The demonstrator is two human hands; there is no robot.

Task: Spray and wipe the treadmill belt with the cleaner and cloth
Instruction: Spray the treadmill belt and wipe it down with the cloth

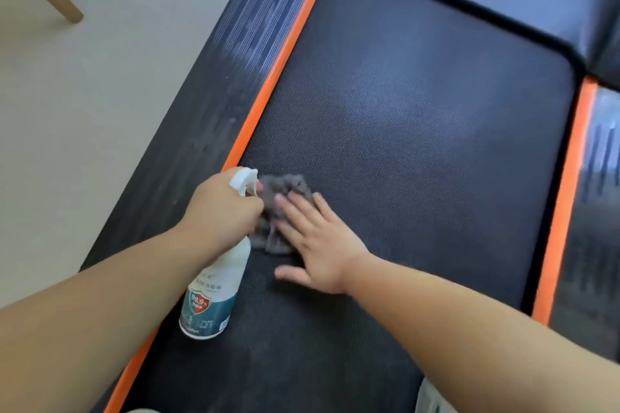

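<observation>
While left hand (221, 208) grips one bottle (214, 295), right hand (318, 245) presses cloth (281, 184).

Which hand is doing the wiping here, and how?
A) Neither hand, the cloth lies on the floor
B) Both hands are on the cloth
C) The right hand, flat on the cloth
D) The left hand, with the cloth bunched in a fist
C: the right hand lies with straight fingers on the grey cloth on the belt, while the left hand grips the spray bottle.

forearms (100, 298): bare | left hand (221, 208), right hand (318, 245): bare | pale fabric (432, 396): bottom edge
</observation>
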